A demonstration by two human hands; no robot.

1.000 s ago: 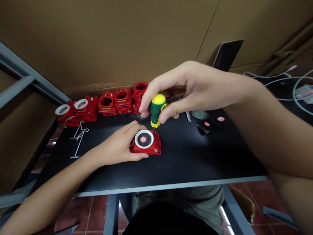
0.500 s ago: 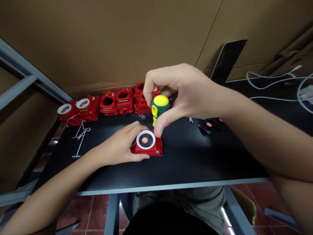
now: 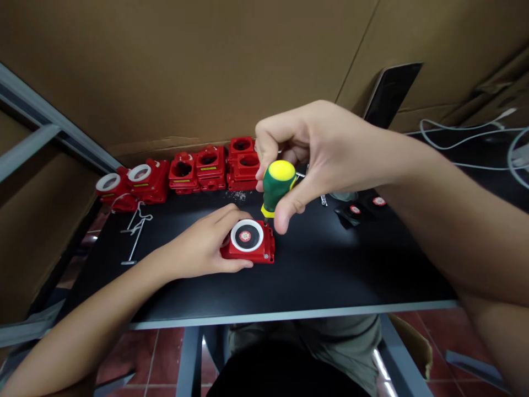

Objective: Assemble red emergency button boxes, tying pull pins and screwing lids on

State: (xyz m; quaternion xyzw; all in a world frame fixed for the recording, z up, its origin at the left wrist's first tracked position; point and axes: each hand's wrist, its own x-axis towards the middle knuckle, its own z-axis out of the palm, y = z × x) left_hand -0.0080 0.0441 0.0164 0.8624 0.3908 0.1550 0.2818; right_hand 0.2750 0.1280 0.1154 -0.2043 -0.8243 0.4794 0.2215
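On the black table lies a red box (image 3: 257,257) with a white ring (image 3: 233,241) around a black disc (image 3: 247,228) bearing a red and white emblem. My left hand (image 3: 212,242) grips this box from its left side, thumb along the front edge and fingers behind it. A short screwdriver (image 3: 278,186) with a green and yellow handle stands nearly upright over the box's back right corner. Its handle is pinched between the thumb and fingers of my right hand (image 3: 303,160). The tip meets the corner near a screw position, though the exact contact is too small to see.
Several red housings (image 3: 211,165) stand along the cardboard wall (image 3: 206,71); two at the left carry white rings. Metal T-shaped rods (image 3: 134,242) with white cord lie at left. Black pieces with round emblems (image 3: 347,214) lie at right, near white cables (image 3: 454,144).
My right hand has shifted slightly right, and the screwdriver handle has turned, showing more green. The left hand and the red box stay in place.
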